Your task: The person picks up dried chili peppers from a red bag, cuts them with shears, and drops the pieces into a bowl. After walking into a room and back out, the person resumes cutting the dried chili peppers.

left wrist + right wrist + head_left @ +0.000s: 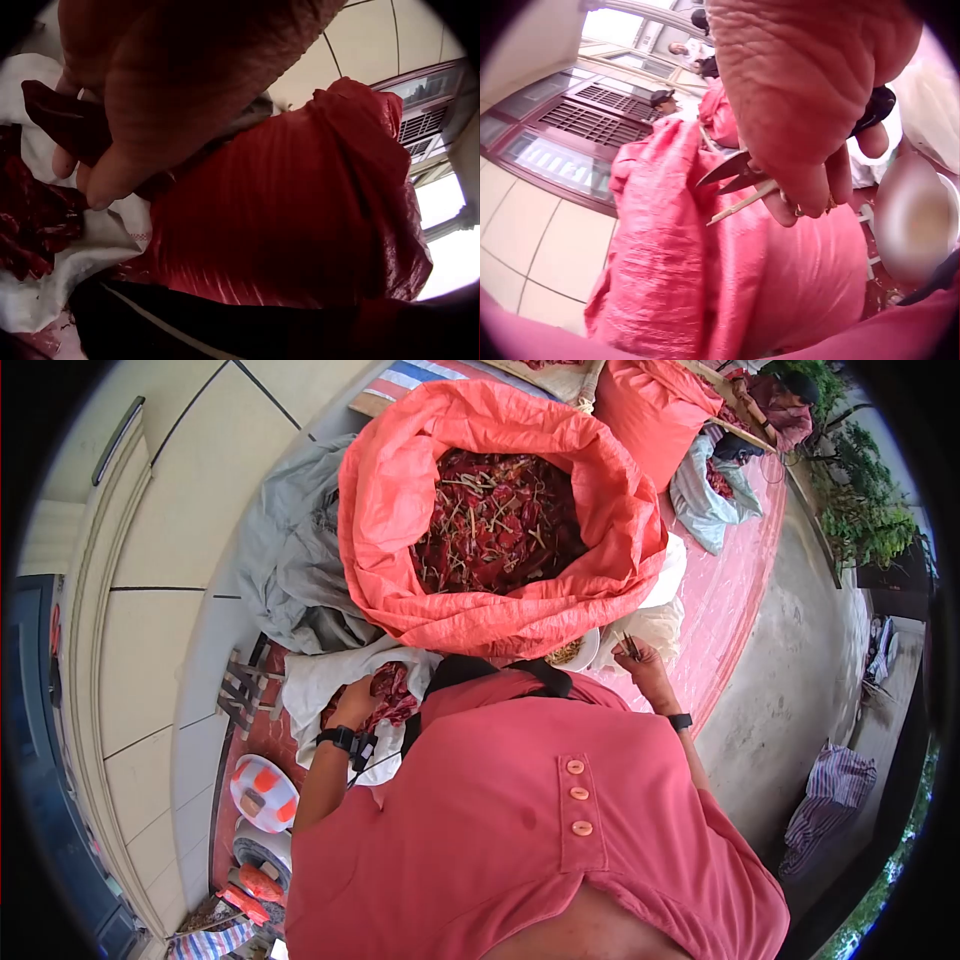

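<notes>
My left hand (352,705) is over a white sack (305,685) of dried red chilies (397,700) at my left side. In the left wrist view its thumb and fingers pinch a dark red dried chili (66,124). To the right of my lap, my right hand (645,668) grips small scissors (724,171), the blades slightly apart and the black handle partly hidden in the palm. A pale chili stem (741,204) sticks out from the same fingers beside the blades. Straight ahead stands a big red sack (375,560), its rim rolled down, with red chilies and stems (500,525) inside.
A white bowl (588,650) holding small pale bits is between the red sack and my right hand. Grey sacking (295,550) lies along the tiled wall at left. Another full red sack (650,420) and a person (780,410) are at the far right.
</notes>
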Tool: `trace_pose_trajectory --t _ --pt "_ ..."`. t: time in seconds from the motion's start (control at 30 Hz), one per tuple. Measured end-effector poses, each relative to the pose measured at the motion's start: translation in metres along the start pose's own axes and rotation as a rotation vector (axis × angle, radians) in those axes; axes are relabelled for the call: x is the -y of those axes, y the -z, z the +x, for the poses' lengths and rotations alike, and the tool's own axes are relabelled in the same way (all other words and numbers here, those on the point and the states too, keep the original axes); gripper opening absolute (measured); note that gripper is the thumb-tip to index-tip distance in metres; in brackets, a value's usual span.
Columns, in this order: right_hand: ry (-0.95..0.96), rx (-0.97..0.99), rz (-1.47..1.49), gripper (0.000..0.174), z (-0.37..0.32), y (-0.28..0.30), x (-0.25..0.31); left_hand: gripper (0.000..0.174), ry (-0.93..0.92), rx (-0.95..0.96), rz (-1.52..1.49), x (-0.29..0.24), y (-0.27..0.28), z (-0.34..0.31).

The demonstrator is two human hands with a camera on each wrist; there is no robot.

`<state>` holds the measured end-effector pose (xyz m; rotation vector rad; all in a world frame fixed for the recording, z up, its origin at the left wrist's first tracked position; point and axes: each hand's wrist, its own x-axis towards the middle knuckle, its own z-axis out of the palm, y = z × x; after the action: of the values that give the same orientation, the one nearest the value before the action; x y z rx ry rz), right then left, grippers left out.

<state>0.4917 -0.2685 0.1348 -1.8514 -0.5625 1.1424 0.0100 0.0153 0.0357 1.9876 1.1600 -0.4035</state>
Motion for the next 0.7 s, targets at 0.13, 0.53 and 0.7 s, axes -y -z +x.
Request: trace_pose_trajectory --t 0.13,0.53,0.7 --pt "-0.166 -0.006 -0.015 0.017 0.020 -0.008 -0.043 0.029 -0.024 -0.256 0.413 -0.047 0.010 -0.017" --pt "-0.148 -0.048 0.108 0.019 0.018 -0.014 -0.074 0.029 -0.580 -0.002 0.173 -0.337 0.086 0.085" --pt "-0.123 -0.122 0.128 0.020 -0.011 -0.010 -0.046 0.034 -0.366 -0.069 0.314 -0.349 0.019 0.174"
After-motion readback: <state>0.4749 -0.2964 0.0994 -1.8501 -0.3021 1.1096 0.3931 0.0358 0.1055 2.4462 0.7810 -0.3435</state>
